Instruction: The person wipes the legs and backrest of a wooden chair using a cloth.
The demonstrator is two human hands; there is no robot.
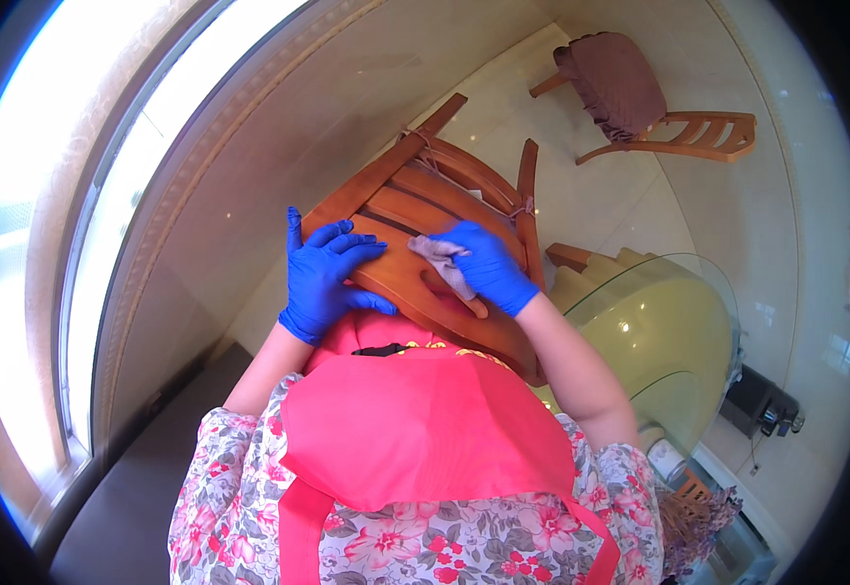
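A brown wooden chair (388, 238) leans towards me, its slatted backrest tilted against the front of my red apron. My left hand (326, 281), in a blue glove, rests with spread fingers on the left part of the top rail, its thumb by the near edge. In my right hand (487, 267), also blue-gloved, is a bunched greyish cloth (445, 265), pressed on the backrest beside a curved cut-out. The cloth hides part of that opening. Thin ties (523, 210) are knotted around the chair's posts.
To the right stands a round glass-topped table (637, 322) over yellow-green fabric. A second wooden chair with a brown seat cover (615, 84) is farther off. Dried flowers (703, 523) and a black device (757, 398) are at lower right. A bright window (132, 190) runs along the left.
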